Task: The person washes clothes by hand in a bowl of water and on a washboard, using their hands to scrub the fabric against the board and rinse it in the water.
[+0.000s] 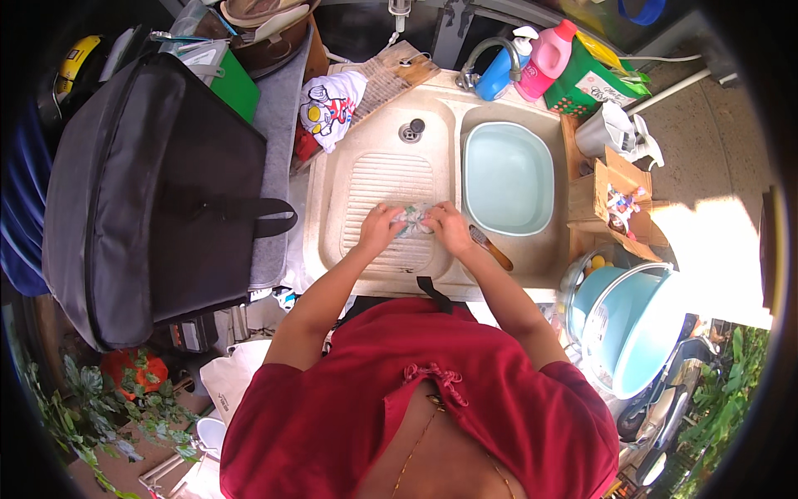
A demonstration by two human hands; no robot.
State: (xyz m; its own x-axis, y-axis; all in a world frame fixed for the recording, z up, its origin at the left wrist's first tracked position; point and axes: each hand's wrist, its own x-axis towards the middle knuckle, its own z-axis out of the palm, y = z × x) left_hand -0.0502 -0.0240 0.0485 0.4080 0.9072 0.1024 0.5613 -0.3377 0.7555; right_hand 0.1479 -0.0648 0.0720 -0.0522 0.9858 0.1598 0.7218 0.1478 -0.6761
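Note:
Over the ribbed washboard side of a stone-coloured sink (325, 191), both my hands grip a small bunched cloth (413, 220), white with green and grey patterning. My left hand (381, 228) is closed on its left end, and my right hand (447, 227) is closed on its right end. Just right of my right hand lies a brush (490, 248) with a wooden handle. A pale blue basin (509, 224) sits in the right-hand bowl of the sink. The dark drain (410, 133) is toward the far side of the washboard.
A printed white cloth (332, 104) lies on a wooden board (406, 73) at the sink's far left corner. Blue (497, 73) and pink (549, 58) bottles stand behind the basin. Right are an open cardboard box (615, 200) and light blue buckets (636, 324); a large black bag (158, 200) stands left.

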